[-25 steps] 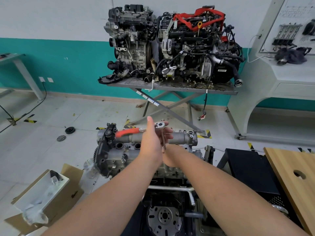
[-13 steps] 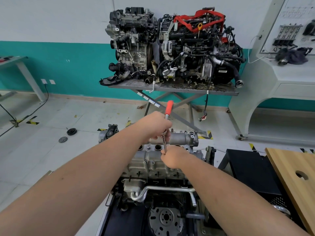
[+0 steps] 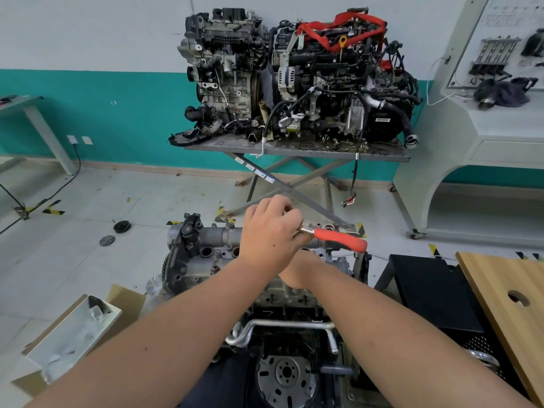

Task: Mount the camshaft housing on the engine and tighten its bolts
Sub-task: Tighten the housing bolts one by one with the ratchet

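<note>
The silver camshaft housing (image 3: pixel 212 241) sits on top of the engine (image 3: pixel 282 298) on the stand in front of me. My left hand (image 3: pixel 270 231) grips the head end of a ratchet (image 3: pixel 338 239), whose red handle points right over the housing. Just below it, my right hand (image 3: pixel 295 273) is curled in a fist at the housing's near edge, where it held the ratchet's extension bar a moment ago. The bar and the bolt are hidden by my hands.
An open cardboard box (image 3: pixel 73 334) lies on the floor at the left. A black cabinet (image 3: pixel 435 293) and a wooden board (image 3: pixel 512 298) stand at the right. Two other engines rest on a metal table (image 3: pixel 294 150) by the far wall.
The ratchet handle has swung clockwise, from pointing left, through pointing away from me, to pointing right. My left hand went round with it. My right hand stayed in place.
</note>
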Demonstrator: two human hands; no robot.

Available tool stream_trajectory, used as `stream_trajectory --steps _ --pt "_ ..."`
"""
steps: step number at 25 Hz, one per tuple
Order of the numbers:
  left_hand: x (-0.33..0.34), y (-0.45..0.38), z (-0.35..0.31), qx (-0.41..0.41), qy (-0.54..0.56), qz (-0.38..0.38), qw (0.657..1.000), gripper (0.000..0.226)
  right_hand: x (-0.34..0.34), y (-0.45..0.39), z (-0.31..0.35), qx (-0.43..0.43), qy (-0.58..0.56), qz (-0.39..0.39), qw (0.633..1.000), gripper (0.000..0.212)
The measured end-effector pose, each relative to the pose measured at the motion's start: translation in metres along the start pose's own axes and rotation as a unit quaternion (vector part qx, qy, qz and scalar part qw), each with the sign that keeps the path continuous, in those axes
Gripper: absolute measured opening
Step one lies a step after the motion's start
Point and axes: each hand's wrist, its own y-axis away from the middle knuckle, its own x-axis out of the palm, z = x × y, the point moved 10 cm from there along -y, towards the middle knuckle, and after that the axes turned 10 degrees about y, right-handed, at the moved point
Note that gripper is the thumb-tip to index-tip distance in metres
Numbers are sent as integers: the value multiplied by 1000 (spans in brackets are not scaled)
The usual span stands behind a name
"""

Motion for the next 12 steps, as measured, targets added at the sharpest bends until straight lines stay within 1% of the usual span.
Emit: stream_trajectory --steps 1,2,3,4,5,6,7,8,9,11,12 --pt "4 5 6 -38 31 5 999 48 0 0 -2 4 -47 -9 999 20" --pt "9 10 15 -87 88 16 992 48 -1 1 -3 2 -115 -12 993 17" --pt "14 16 24 -146 176 20 973 48 -3 2 1 -12 -178 -14 984 20" --pt "18 24 30 -208 288 6 935 45 -6 2 6 -32 -177 -18 983 19" --pt "22 30 33 -257 388 -25 885 41 -4 -1 6 -28 -138 -9 990 22" --pt "23 35 33 -288 452 -67 841 37 3 -6 5 -12 -127 26 992 24" --pt "24 38 35 -314 486 -103 809 34 10 -11 1 13 -153 44 987 21" --pt "28 41 38 -349 514 -124 774 33 10 -11 0 21 -171 46 984 16" --pt "35 46 44 -399 542 -131 728 37 12 -9 -1 27 -167 60 984 17" --pt "53 56 54 -504 604 -117 606 53 13 -1 -5 34 -99 81 991 25" --pt "60 58 59 -539 623 -101 558 55 12 1 -8 39 -71 79 994 28"
